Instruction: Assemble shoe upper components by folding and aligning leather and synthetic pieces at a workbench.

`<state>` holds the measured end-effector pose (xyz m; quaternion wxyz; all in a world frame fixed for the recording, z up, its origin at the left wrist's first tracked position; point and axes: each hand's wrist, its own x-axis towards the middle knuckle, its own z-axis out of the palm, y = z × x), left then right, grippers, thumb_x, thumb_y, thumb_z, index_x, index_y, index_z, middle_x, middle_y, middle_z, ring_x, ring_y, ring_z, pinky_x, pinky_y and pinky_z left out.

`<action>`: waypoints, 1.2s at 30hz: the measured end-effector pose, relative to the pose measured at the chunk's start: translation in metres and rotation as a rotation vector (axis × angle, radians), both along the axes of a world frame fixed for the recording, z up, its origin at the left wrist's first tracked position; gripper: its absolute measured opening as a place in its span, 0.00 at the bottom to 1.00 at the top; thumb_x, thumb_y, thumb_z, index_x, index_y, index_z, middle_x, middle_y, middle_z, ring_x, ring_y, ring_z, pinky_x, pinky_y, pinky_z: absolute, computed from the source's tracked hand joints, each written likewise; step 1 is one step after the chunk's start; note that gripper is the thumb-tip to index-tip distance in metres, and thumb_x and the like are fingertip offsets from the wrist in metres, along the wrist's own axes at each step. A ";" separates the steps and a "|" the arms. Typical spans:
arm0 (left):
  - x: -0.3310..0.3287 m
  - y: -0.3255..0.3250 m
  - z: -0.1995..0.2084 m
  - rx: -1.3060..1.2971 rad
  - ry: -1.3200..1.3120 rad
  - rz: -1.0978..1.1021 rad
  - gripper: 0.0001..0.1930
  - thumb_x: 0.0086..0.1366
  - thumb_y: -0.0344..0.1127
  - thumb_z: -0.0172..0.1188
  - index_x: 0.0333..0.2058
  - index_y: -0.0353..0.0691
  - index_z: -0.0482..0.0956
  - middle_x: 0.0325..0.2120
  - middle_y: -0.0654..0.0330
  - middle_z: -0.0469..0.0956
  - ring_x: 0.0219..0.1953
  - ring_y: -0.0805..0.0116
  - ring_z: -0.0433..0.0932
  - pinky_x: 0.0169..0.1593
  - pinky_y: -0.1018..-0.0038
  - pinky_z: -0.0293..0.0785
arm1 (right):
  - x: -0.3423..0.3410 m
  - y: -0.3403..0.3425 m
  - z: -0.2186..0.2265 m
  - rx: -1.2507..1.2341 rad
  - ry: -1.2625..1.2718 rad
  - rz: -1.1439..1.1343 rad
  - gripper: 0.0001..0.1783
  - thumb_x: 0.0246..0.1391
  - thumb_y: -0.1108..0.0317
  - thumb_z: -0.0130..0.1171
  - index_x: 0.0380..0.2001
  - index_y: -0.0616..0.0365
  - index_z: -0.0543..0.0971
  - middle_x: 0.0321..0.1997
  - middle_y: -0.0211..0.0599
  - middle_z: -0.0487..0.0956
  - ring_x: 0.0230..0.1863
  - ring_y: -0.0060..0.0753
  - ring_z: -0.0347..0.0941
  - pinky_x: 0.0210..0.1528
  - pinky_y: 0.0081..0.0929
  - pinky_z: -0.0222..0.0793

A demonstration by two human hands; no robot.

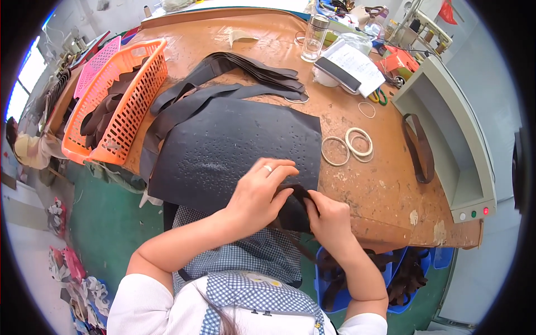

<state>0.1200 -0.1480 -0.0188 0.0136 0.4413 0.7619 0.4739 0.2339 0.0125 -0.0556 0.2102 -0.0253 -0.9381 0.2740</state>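
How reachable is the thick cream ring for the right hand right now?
Probably yes: bare tabletop seems to lead from the right hand to the thick cream ring, but that hand is pinching dark material.

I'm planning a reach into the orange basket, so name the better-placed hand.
The left hand, I judge. The orange basket stands on that side, nearer to it. The right hand is farther off, pinches dark material, and would probably have to reach across the left.
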 end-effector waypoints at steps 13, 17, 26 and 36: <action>-0.011 -0.012 -0.031 -0.062 -0.103 0.178 0.18 0.57 0.24 0.63 0.48 0.33 0.75 0.41 0.48 0.80 0.41 0.56 0.82 0.44 0.69 0.79 | -0.023 -0.024 -0.005 -0.056 0.047 -0.105 0.03 0.55 0.75 0.57 0.33 0.62 0.77 0.24 0.45 0.78 0.23 0.48 0.76 0.23 0.36 0.70; -0.016 -0.012 -0.040 -0.049 -0.142 0.214 0.13 0.59 0.23 0.61 0.45 0.32 0.78 0.36 0.49 0.83 0.37 0.58 0.84 0.42 0.70 0.81 | -0.028 -0.028 -0.009 -0.017 0.030 -0.108 0.04 0.57 0.74 0.55 0.29 0.62 0.75 0.22 0.46 0.77 0.22 0.49 0.75 0.22 0.37 0.68; -0.058 0.007 -0.038 -0.191 0.025 0.155 0.06 0.59 0.28 0.61 0.34 0.34 0.82 0.24 0.47 0.81 0.28 0.51 0.82 0.34 0.67 0.79 | -0.039 0.003 -0.005 -0.491 -0.345 0.047 0.10 0.64 0.71 0.50 0.31 0.68 0.74 0.22 0.42 0.80 0.24 0.28 0.80 0.24 0.24 0.72; -0.039 0.017 -0.041 -0.377 0.390 0.119 0.03 0.61 0.30 0.59 0.30 0.37 0.76 0.20 0.54 0.79 0.24 0.57 0.81 0.28 0.65 0.76 | -0.031 0.005 0.002 -0.276 -0.227 -0.057 0.10 0.59 0.72 0.53 0.43 0.65 0.76 0.31 0.54 0.81 0.30 0.46 0.81 0.32 0.37 0.76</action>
